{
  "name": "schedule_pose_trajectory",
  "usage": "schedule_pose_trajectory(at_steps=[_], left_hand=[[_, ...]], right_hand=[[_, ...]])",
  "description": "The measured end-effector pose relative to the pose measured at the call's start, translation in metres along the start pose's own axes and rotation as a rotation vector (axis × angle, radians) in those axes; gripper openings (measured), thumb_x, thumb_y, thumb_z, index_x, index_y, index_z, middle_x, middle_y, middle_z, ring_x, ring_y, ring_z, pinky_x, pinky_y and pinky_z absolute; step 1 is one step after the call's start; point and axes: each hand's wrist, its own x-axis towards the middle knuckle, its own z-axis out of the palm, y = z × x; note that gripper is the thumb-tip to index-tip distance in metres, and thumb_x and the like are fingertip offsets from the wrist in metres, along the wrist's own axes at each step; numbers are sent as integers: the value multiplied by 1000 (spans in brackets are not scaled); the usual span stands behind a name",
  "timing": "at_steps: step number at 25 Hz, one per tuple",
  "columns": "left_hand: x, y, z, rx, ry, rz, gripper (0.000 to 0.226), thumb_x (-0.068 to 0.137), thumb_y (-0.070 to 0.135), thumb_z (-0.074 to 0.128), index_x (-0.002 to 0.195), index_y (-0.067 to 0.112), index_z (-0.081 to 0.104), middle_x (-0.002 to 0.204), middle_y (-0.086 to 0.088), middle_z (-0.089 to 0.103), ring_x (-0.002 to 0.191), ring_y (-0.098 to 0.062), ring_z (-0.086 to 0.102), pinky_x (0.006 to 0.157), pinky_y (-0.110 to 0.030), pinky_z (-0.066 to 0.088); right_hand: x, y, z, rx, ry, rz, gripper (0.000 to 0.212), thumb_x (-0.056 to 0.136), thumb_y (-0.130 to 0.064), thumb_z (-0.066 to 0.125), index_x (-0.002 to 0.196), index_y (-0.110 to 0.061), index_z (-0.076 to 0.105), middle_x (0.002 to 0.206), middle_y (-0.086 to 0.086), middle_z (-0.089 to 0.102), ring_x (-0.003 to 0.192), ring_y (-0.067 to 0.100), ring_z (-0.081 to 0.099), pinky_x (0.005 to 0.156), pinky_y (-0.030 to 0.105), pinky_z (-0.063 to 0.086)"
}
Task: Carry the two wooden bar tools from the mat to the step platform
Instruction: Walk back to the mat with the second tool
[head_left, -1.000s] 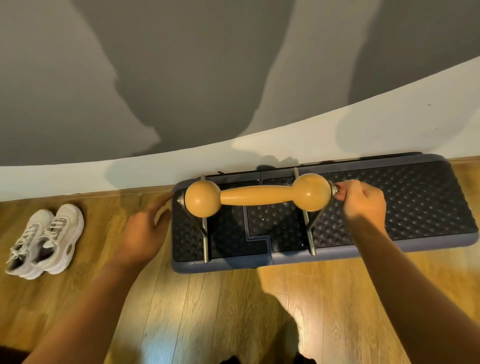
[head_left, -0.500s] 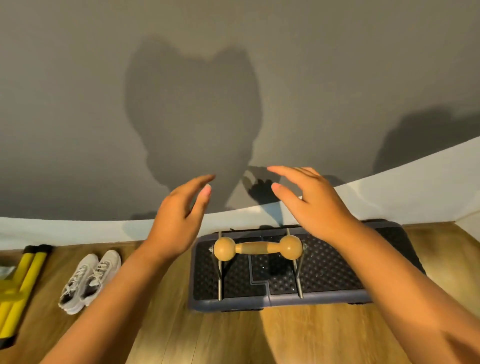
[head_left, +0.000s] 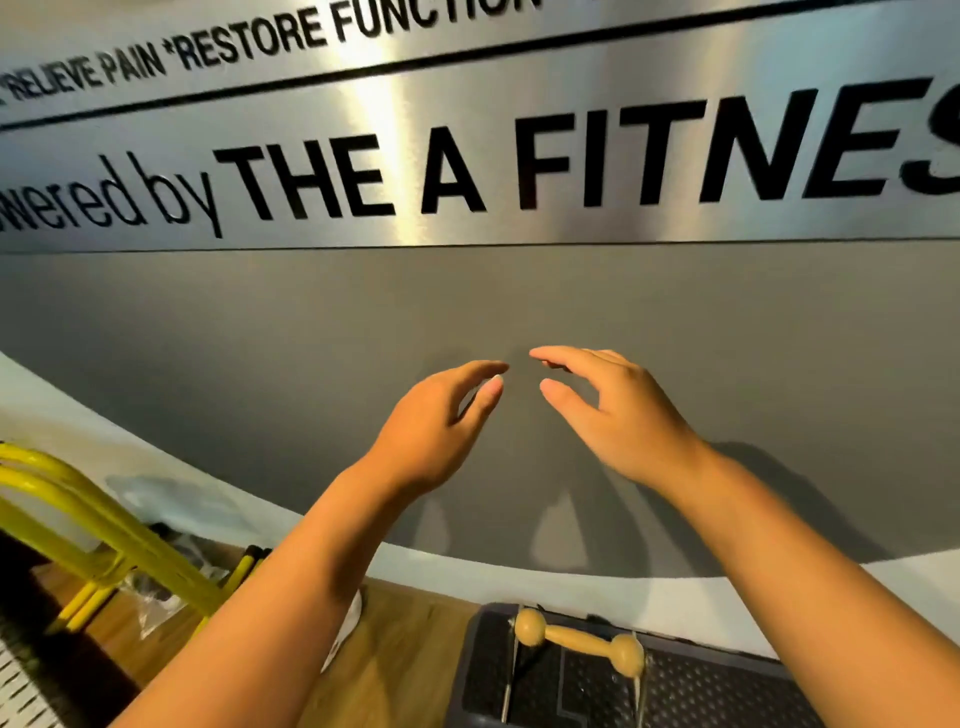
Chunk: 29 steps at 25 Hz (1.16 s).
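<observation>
Head view: one camera only, tilted up at the wall.
Left hand (head_left: 431, 431): mine, raised in front of the grey wall (head_left: 311, 338), fingers straight and loose, holding nothing.
Right hand (head_left: 623, 421): raised beside the left, fingertips near each other but apart, fingers relaxed, nothing in them.
Bar tool (head_left: 579, 642): one seen, wooden, ball at each end, thin shaft between; lies across two metal rods on the step platform (head_left: 727, 680) at the near bottom edge, below my wrists.
Second bar: not told apart here; may be hidden or out of frame.
Mat: not in sight.
Handling, my guess: solid wood, stiff, moderately heavy, smooth finish that may slip in a palm; the balls would let it roll if set on a flat spot.
Where to hold: wrap fingers round the shaft at mid length, or one hand at each ball.
Sign (head_left: 467, 156): brushed metal with black lettering, far and high.
Left side: yellow frame (head_left: 93, 525) by the floor (head_left: 410, 654).
</observation>
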Motion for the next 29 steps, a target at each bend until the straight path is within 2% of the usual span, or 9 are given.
schedule_pose_trajectory(at_steps=[5, 11, 14, 16, 18, 21, 24, 26, 29], left_hand=[[-26, 54, -131, 92, 230, -31, 44, 107, 50, 41, 139, 29, 61, 134, 12, 68, 121, -4, 61, 103, -35, 51], [-125, 77, -256, 314, 432, -176, 43, 107, 48, 41, 137, 27, 63, 130, 11, 70, 119, -9, 64, 100, -39, 52], [-203, 90, -318, 416, 569, -277, 42, 107, 47, 43, 135, 25, 65, 126, 11, 71, 116, -7, 65, 99, -38, 52], [-255, 102, -349, 466, 632, -344, 41, 107, 45, 44, 133, 24, 67, 124, 9, 72, 116, -9, 66, 99, -40, 52], [-319, 118, -379, 527, 721, -428, 39, 107, 44, 45, 132, 23, 67, 121, 8, 73, 115, -9, 66, 99, -41, 52], [-426, 148, -413, 638, 855, -571, 38, 107, 45, 46, 132, 26, 67, 120, 10, 73, 113, -5, 66, 98, -38, 52], [-531, 188, -434, 713, 935, -738, 37, 107, 47, 45, 131, 31, 67, 116, 15, 74, 106, 2, 65, 91, -34, 54], [-603, 221, -444, 758, 1016, -843, 37, 107, 46, 45, 132, 31, 67, 119, 15, 73, 111, 2, 65, 96, -36, 54], [-712, 281, -453, 831, 1141, -973, 40, 106, 49, 44, 134, 31, 66, 126, 16, 70, 116, 1, 64, 102, -39, 53]], right_hand=[[50, -113, -23, 126, -52, -199, 35, 100, -41, 56, 134, -38, 65, 124, -13, 68, 119, 8, 59, 101, 31, 47], [81, -253, 10, 315, -162, -437, 30, 101, -41, 57, 128, -38, 68, 111, -21, 68, 106, -6, 60, 86, 9, 41], [73, -339, 42, 447, -243, -583, 29, 101, -38, 58, 128, -35, 69, 106, -22, 69, 102, -7, 62, 85, 13, 46], [60, -391, 66, 527, -300, -659, 29, 102, -37, 59, 128, -33, 70, 108, -16, 72, 101, -2, 64, 85, 17, 49], [36, -451, 95, 614, -377, -746, 30, 101, -37, 58, 127, -31, 70, 107, -14, 73, 101, -1, 65, 86, 19, 50], [-14, -537, 132, 728, -513, -841, 37, 96, -50, 53, 129, -40, 67, 105, -23, 70, 103, -5, 64, 86, 19, 49], [-72, -613, 163, 855, -638, -889, 41, 94, -54, 52, 132, -42, 65, 115, -22, 70, 111, -1, 64, 96, 30, 51], [-122, -668, 181, 930, -736, -939, 48, 92, -60, 50, 134, -41, 64, 123, -18, 69, 120, 4, 61, 103, 38, 49], [-210, -754, 200, 1007, -885, -1018, 50, 89, -66, 46, 134, -51, 59, 127, -22, 65, 122, -1, 58, 105, 36, 47]])
